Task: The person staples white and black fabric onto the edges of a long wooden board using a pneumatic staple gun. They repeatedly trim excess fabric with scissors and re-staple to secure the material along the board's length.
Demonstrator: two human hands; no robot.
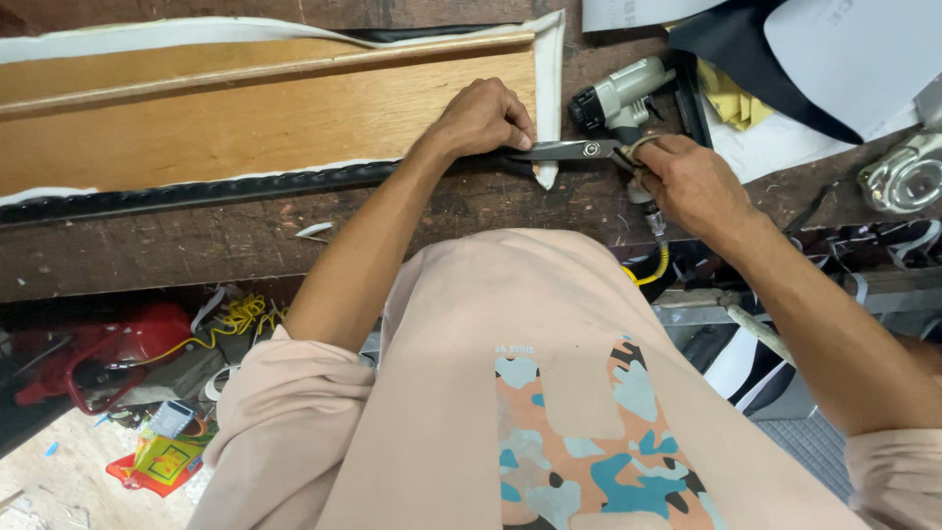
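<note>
My left hand [481, 118] presses down on the near right corner of a wooden panel [265, 123], fingers curled over the black fabric edging [196, 188] stapled along its front. My right hand [692, 182] grips the handles of black scissors [564, 150], whose blades point left and meet the white foam strip [549, 88] that wraps the panel's right end, just beside my left fingers. Behind the scissors lies a grey pneumatic staple gun [618, 98] with a yellow hose [655, 270].
Dark worn workbench [196, 245]. Black and white sheets of material [834, 59] lie at the back right with yellow foam scraps [731, 103]. A shiny metal tool [908, 177] sits at the right edge. Below the bench, red items and yellow cable [231, 319] clutter the floor.
</note>
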